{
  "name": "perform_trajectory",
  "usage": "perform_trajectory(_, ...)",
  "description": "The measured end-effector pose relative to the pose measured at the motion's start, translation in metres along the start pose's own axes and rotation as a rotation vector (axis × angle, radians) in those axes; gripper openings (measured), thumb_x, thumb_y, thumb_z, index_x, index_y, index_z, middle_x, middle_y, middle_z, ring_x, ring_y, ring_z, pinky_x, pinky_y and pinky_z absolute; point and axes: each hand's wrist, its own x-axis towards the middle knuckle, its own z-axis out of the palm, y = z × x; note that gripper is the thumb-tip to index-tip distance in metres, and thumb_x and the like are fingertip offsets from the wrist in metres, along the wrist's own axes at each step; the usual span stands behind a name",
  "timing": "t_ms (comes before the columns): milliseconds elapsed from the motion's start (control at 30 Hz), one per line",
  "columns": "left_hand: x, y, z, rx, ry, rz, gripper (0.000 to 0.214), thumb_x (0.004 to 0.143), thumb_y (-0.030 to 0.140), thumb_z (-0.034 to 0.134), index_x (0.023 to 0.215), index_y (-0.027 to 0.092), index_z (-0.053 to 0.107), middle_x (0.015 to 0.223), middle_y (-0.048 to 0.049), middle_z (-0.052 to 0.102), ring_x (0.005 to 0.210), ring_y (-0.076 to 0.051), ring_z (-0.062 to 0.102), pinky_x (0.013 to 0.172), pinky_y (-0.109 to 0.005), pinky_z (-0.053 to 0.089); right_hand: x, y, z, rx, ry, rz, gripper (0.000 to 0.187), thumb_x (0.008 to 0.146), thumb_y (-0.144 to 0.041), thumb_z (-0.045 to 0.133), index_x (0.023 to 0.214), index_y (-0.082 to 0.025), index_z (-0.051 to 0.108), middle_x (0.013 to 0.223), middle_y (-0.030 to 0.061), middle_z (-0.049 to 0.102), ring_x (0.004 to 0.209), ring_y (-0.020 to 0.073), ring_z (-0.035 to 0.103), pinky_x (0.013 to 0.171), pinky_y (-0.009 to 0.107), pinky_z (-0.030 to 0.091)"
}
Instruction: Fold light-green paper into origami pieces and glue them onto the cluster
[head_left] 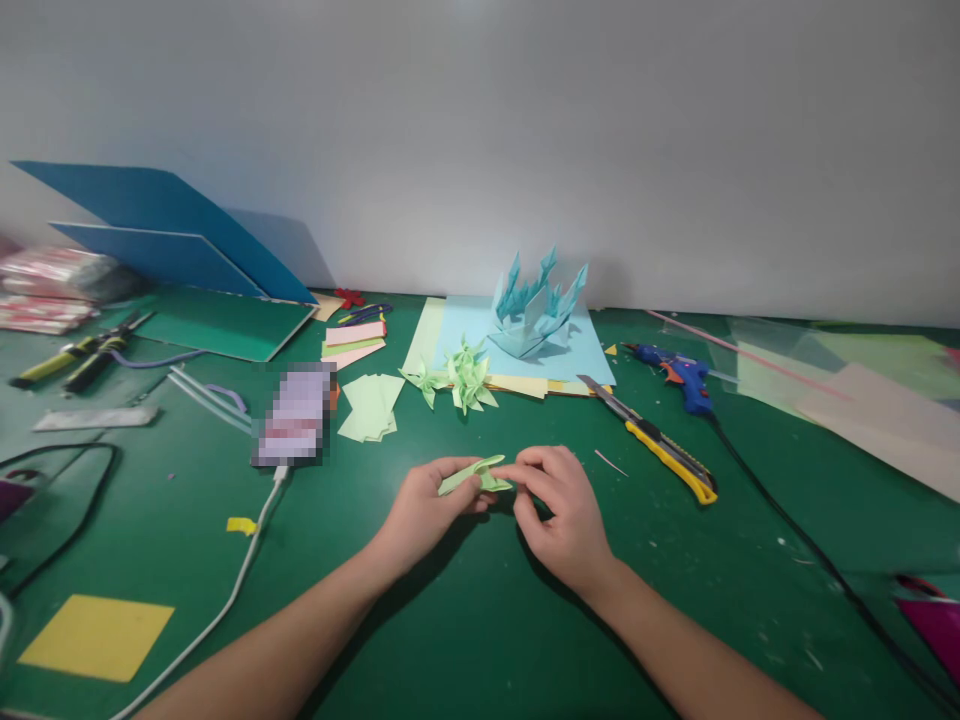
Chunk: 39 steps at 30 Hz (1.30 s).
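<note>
My left hand (pixel 429 500) and my right hand (pixel 559 510) meet over the green mat (pixel 480 620) near the middle of the table. Both pinch a small folded light-green paper piece (pixel 474 476) held between them, just above the mat. Behind it lie several finished light-green folded paper shapes (pixel 461 378) and a stack of light-green paper squares (pixel 371 406). A blue folded paper model (pixel 536 305) stands on a light-blue sheet (pixel 465 330) further back.
A yellow utility knife (pixel 660 445) lies right of my hands, with a blue glue gun (pixel 679 375) and its black cable beyond. A phone (pixel 296 415) on a white cable lies to the left. Pliers (pixel 75 355), blue card sheets (pixel 165 230) and a yellow square (pixel 96 635) sit at the left.
</note>
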Motion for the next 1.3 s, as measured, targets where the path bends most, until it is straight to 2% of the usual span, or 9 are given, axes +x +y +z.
perform_trajectory(133, 0.001, -0.003, -0.002, 0.084, 0.021, 0.035, 0.028, 0.070, 0.026, 0.070, 0.095, 0.014, 0.069, 0.069, -0.0021, 0.071, 0.064, -0.014, 0.066, 0.068, -0.024, 0.052, -0.001, 0.000, 0.000, 0.022, -0.031, -0.029, 0.045, 0.074, 0.000, 0.040, 0.097, -0.026, 0.068, 0.080, 0.0046, 0.054, 0.077, 0.0199, 0.050, 0.068, 0.034, 0.041)
perform_trajectory(267, 0.001, -0.003, -0.002, 0.104, 0.072, 0.047, 0.030, 0.065, 0.024, 0.072, 0.093, 0.015, 0.070, 0.075, -0.0030, 0.072, 0.065, -0.015, 0.066, 0.067, -0.025, 0.052, -0.001, 0.001, 0.000, 0.013, -0.059, -0.048, 0.051, 0.072, 0.002, 0.038, 0.100, -0.028, 0.068, 0.081, 0.0046, 0.053, 0.078, 0.0199, 0.049, 0.068, 0.034, 0.041)
perform_trajectory(367, 0.000, -0.001, -0.001, 0.064, 0.063, 0.036, 0.034, 0.064, 0.021, 0.072, 0.098, 0.017, 0.070, 0.081, -0.0033, 0.073, 0.067, -0.014, 0.066, 0.070, -0.025, 0.052, -0.001, 0.001, 0.001, 0.004, -0.062, -0.039, 0.052, 0.071, 0.003, 0.038, 0.100, -0.027, 0.068, 0.081, 0.0045, 0.052, 0.077, 0.0198, 0.047, 0.068, 0.034, 0.041)
perform_trajectory(500, -0.001, 0.001, 0.000, 0.038, 0.032, 0.015, 0.036, 0.063, 0.018, 0.072, 0.099, 0.017, 0.070, 0.090, -0.0048, 0.072, 0.071, -0.014, 0.066, 0.072, -0.025, 0.051, -0.002, 0.001, 0.002, 0.040, -0.055, -0.002, 0.050, 0.070, 0.003, 0.037, 0.096, -0.026, 0.069, 0.077, 0.0038, 0.049, 0.075, 0.0193, 0.047, 0.065, 0.033, 0.040)
perform_trajectory(633, -0.001, -0.002, -0.003, 0.084, 0.030, 0.086, 0.031, 0.062, 0.023, 0.075, 0.092, 0.017, 0.071, 0.091, -0.0050, 0.071, 0.077, -0.016, 0.065, 0.072, -0.024, 0.049, -0.002, 0.002, 0.004, 0.080, -0.060, 0.023, 0.049, 0.068, 0.003, 0.037, 0.095, -0.025, 0.067, 0.076, 0.0031, 0.048, 0.073, 0.0190, 0.048, 0.064, 0.032, 0.040)
perform_trajectory(767, 0.001, -0.004, -0.005, 0.075, 0.026, 0.090, 0.029, 0.063, 0.028, 0.075, 0.089, 0.016, 0.069, 0.080, -0.0025, 0.069, 0.071, -0.014, 0.063, 0.069, -0.023, 0.048, -0.001, 0.002, 0.004, 0.141, -0.068, 0.049, 0.045, 0.070, 0.002, 0.036, 0.092, -0.024, 0.066, 0.076, 0.0031, 0.052, 0.072, 0.0187, 0.050, 0.063, 0.032, 0.042)
perform_trajectory(933, 0.000, -0.001, -0.002, -0.078, 0.036, 0.032, 0.028, 0.058, 0.029, 0.079, 0.079, 0.015, 0.066, 0.071, -0.0006, 0.068, 0.065, -0.012, 0.063, 0.068, -0.024, 0.049, 0.001, 0.002, 0.002, 0.287, -0.012, 0.110, 0.035, 0.078, -0.001, 0.036, 0.088, -0.023, 0.060, 0.077, 0.0018, 0.060, 0.075, 0.0173, 0.056, 0.068, 0.032, 0.046)
perform_trajectory(1100, -0.002, 0.004, 0.001, -0.216, 0.045, -0.020, 0.035, 0.052, 0.029, 0.082, 0.077, 0.014, 0.062, 0.066, -0.0004, 0.068, 0.066, -0.012, 0.064, 0.069, -0.024, 0.050, -0.002, 0.003, 0.006, 0.352, 0.031, 0.216, 0.027, 0.076, -0.005, 0.043, 0.095, -0.022, 0.054, 0.082, 0.0022, 0.061, 0.075, 0.0160, 0.059, 0.070, 0.030, 0.050)
perform_trajectory(1300, -0.003, 0.006, 0.003, -0.221, 0.049, -0.011, 0.035, 0.057, 0.031, 0.080, 0.081, 0.015, 0.061, 0.070, 0.0001, 0.068, 0.065, -0.011, 0.063, 0.072, -0.024, 0.049, -0.002, 0.003, 0.007, 0.345, 0.017, 0.198, 0.026, 0.076, -0.005, 0.045, 0.094, -0.021, 0.053, 0.081, 0.0024, 0.061, 0.074, 0.0152, 0.059, 0.070, 0.030, 0.051)
